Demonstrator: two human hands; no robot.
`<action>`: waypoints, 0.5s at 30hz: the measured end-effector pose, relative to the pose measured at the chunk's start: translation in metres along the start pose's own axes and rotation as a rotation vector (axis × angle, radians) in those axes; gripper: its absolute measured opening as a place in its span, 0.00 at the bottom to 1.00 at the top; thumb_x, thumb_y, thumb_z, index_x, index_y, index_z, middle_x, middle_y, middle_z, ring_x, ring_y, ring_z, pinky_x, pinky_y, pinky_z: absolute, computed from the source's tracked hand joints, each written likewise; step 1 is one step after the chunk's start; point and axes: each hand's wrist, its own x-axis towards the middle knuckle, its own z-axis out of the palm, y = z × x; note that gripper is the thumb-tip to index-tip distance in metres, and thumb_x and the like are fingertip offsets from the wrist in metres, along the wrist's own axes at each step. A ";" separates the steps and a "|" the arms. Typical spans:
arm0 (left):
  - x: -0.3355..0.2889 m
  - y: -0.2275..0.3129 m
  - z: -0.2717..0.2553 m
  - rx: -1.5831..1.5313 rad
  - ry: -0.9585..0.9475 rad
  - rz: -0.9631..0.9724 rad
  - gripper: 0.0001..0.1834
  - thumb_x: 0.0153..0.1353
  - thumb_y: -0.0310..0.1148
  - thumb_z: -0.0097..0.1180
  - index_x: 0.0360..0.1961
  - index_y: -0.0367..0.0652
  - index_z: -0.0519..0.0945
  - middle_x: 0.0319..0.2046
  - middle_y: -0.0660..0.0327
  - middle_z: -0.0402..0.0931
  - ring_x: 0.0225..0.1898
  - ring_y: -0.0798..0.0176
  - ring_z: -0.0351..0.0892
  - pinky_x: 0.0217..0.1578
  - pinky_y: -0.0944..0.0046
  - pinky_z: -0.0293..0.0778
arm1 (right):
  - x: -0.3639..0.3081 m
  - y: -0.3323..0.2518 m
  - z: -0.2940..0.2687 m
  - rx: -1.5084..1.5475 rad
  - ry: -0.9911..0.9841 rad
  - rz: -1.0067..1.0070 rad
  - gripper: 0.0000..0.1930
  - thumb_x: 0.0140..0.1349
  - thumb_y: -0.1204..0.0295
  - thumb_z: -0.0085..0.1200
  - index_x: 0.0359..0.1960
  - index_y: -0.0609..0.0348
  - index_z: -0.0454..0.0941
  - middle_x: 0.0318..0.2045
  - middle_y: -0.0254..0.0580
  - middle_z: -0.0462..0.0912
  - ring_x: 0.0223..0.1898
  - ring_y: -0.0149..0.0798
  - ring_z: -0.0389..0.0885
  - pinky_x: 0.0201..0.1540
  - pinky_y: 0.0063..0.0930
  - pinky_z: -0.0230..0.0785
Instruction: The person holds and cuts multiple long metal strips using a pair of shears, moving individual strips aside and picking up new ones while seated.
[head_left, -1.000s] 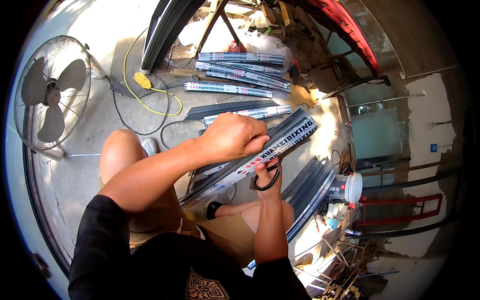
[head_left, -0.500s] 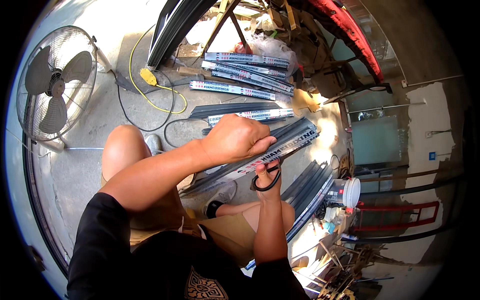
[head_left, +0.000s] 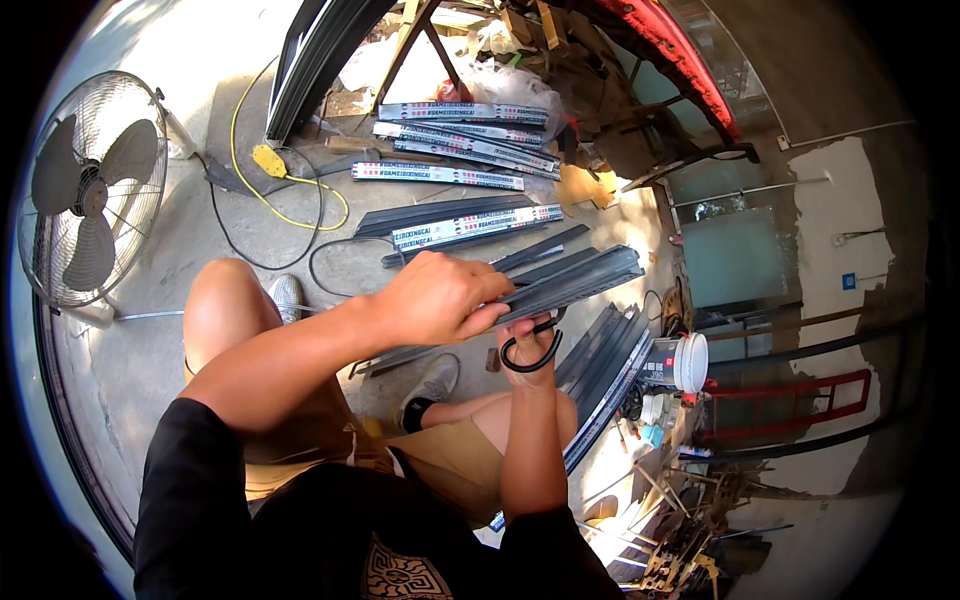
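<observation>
Across my lap lies a dark grey metal profile (head_left: 590, 280), its ribbed channel side showing and its far end pointing right. My left hand (head_left: 440, 297) is closed on it near the middle, fingers curled over the upper edge. Just below, my right hand (head_left: 527, 365) is closed round scissors (head_left: 533, 350) with a black loop handle; their blades are hidden. The right fingers sit against the profile's underside. More dark profiles (head_left: 540, 250) lie on the floor just beyond it.
Labelled profiles (head_left: 440, 176) lie in rows on the concrete ahead. A floor fan (head_left: 92, 195) stands left, near a yellow cable with a socket block (head_left: 269, 160). At right are a profile stack (head_left: 610, 365), a white bucket (head_left: 688, 362) and scrap wood (head_left: 670, 540).
The profile has turned over, so its printed strip no longer faces up and the dark ribbed side shows. Both hands have shifted slightly with it. The view has swung a little right.
</observation>
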 end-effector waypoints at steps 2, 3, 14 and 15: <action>-0.002 -0.002 0.003 0.054 0.017 0.029 0.10 0.66 0.37 0.64 0.43 0.43 0.84 0.31 0.56 0.82 0.31 0.46 0.84 0.30 0.48 0.79 | -0.002 0.000 0.000 -0.004 0.016 0.005 0.38 0.61 0.54 0.75 0.70 0.49 0.71 0.65 0.31 0.77 0.69 0.37 0.73 0.75 0.43 0.60; -0.003 -0.002 0.003 0.074 0.025 0.043 0.10 0.67 0.37 0.65 0.42 0.43 0.84 0.31 0.56 0.82 0.30 0.47 0.84 0.30 0.48 0.79 | -0.003 0.000 -0.001 -0.004 0.031 0.010 0.38 0.61 0.54 0.76 0.69 0.49 0.72 0.65 0.31 0.77 0.69 0.36 0.73 0.75 0.43 0.59; -0.006 0.004 0.007 0.133 0.090 0.052 0.09 0.68 0.39 0.64 0.41 0.44 0.84 0.30 0.58 0.82 0.30 0.49 0.85 0.29 0.51 0.80 | 0.000 0.005 -0.005 0.079 0.002 0.041 0.33 0.59 0.55 0.77 0.63 0.48 0.78 0.61 0.27 0.81 0.66 0.34 0.75 0.73 0.39 0.62; -0.006 0.006 0.005 0.092 0.079 0.033 0.10 0.69 0.40 0.63 0.43 0.44 0.85 0.31 0.57 0.83 0.32 0.48 0.85 0.31 0.50 0.80 | 0.001 0.003 -0.001 0.092 0.006 0.016 0.32 0.59 0.55 0.77 0.62 0.48 0.78 0.61 0.28 0.81 0.66 0.34 0.76 0.73 0.39 0.63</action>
